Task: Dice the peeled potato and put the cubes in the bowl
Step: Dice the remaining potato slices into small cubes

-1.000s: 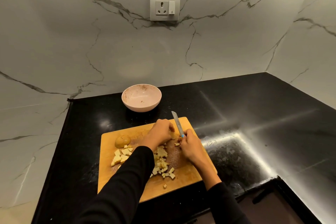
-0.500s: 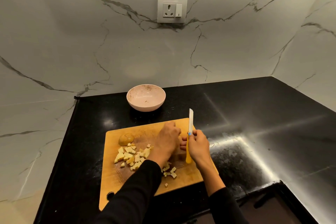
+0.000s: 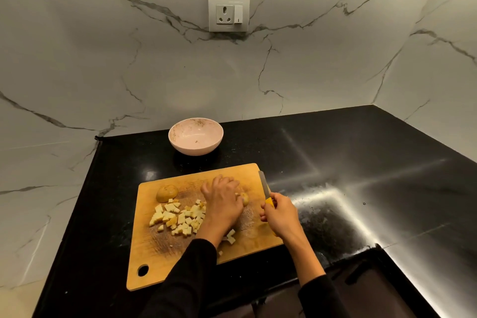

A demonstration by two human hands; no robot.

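My left hand (image 3: 224,204) lies palm down on the board (image 3: 160,250), fingers curled over a potato piece (image 3: 244,198) that peeks out at its 3 o'clock side, so I hold that piece against the wood. My right hand (image 3: 280,217) sits just beside it at 3 o'clock, wrapped round the yellow handle of the knife (image 3: 265,187), whose blade points away toward 12 o'clock, near the board's right edge and apart from the potato piece. At 9 o'clock from my left hand the cubes (image 3: 180,219) lie in a loose heap on the board, and a few more show near my left wrist at 6 o'clock. Beyond the heap, toward 11 o'clock, a rounded potato end (image 3: 167,193) rests on the board. The bowl (image 3: 195,136) stands on the black counter (image 3: 361,162) past the board at 12 o'clock, well apart from the cubes, with only a few small specks inside. On the marble wall (image 3: 103,59) above it sits a socket (image 3: 228,12)
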